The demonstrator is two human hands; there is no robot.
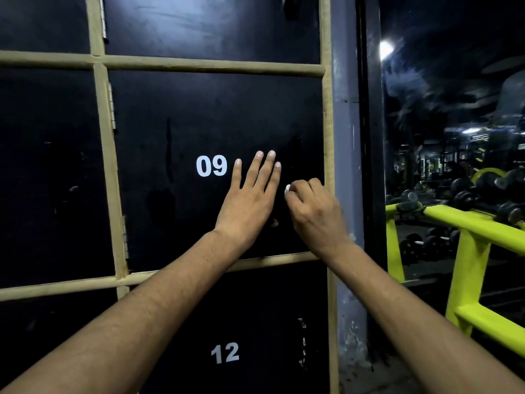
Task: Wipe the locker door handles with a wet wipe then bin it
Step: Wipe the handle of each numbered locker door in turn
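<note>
- Left hand (247, 206) lies flat on the black door (170, 123), fingers straight and a bit spread, just right of the white "09" (211, 165).
- Right hand (315, 214) is curled tight round a white wipe (287, 190), only a bit peeking out, near the door's right edge.
- The dark strip above it may be the handle (295, 145), but it's too murky to say.
- The door below reads "12" (225, 353).
- Yellow rack (468, 251) with dumbbells (466, 191) off to the right.

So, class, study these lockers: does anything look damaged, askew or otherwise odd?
Door 12 shows pale chipped marks near its right edge, and the grey post beside it is flaked low down. Nothing hangs askew.
</note>
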